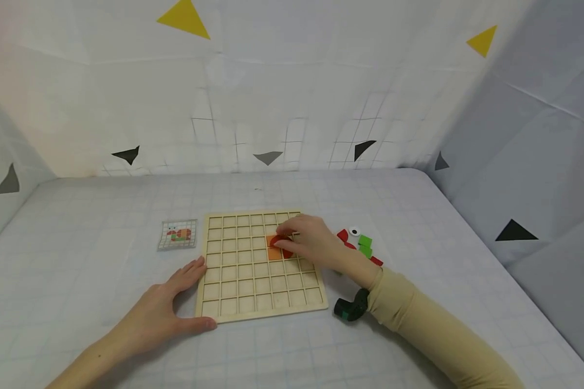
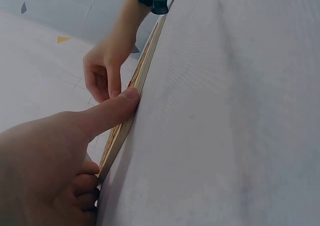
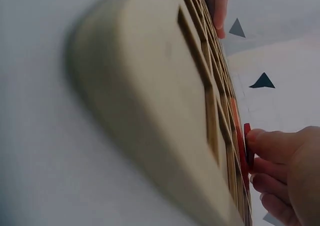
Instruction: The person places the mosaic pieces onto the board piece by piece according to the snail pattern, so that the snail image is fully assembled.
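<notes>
"What does the right hand (image 1: 310, 240) have in its grip?"

"A red piece (image 3: 247, 130), pinched between thumb and fingertips over the wooden grid board (image 1: 238, 288), right of its middle. The fingers hide most of its outline."

"Anything beside it?"

"An orange tile (image 1: 274, 254) in a cell; the hand covers the cells farther right."

"The left hand (image 1: 163, 305)?"

"Spread wide, fingers at the board's left edge, thumb at the near corner."

"And beyond?"

"Green tiles (image 1: 365, 241) and a white eye disc (image 1: 354, 232) on the desk (image 1: 126, 216), right. Left, a picture card (image 1: 177, 234), its fine print too small to read."
</notes>
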### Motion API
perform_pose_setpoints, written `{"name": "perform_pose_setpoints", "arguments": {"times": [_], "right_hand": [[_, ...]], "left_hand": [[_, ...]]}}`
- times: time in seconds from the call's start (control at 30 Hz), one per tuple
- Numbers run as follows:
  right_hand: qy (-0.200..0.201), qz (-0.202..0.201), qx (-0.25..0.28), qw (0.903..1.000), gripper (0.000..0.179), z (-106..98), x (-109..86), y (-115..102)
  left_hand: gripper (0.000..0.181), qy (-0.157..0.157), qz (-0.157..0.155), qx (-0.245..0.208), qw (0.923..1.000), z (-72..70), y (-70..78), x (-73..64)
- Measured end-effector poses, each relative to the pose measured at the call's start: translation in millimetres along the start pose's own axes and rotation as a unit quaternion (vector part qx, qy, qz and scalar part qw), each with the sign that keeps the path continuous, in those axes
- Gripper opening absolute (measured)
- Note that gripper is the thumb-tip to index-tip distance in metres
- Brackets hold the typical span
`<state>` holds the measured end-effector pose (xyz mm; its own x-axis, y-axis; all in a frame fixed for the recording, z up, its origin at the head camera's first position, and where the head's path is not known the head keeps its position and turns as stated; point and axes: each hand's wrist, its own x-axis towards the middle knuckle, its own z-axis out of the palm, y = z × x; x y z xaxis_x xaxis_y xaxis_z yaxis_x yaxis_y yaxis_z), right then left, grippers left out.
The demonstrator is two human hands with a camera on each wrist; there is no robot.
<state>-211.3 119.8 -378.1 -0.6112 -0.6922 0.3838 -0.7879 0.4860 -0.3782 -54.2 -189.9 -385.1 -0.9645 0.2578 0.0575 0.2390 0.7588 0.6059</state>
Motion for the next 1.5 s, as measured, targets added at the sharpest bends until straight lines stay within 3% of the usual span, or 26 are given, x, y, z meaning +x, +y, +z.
{"name": "perform_pose_setpoints", "arguments": {"times": [0.17, 0.37, 0.63, 1.5], "right_hand": [[-0.008, 0.003, 0.001, 1.0, 0.024, 7.8, 7.0, -8.6], [0.02, 0.017, 0.012, 0.9996, 0.021, 17.6, 5.3, -15.8], [0.048, 0.007, 0.009, 0.9988, 0.019, 26.3, 4.6, -15.4], [0.069, -0.005, 0.014, 0.9975, 0.018, 30.1, 3.4, -14.7]], "left_hand": [[0.106, -0.005, -0.003, -0.01, 0.9999, 0.5, 0.5, 0.2], [0.106, -0.008, -0.012, -0.018, 0.9997, 0.3, 0.3, 0.3], [0.105, -0.003, -0.009, -0.018, 0.9998, 0.2, -0.8, -0.2], [0.104, -0.004, -0.003, -0.014, 0.9999, 0.1, -0.9, 0.0]]}}
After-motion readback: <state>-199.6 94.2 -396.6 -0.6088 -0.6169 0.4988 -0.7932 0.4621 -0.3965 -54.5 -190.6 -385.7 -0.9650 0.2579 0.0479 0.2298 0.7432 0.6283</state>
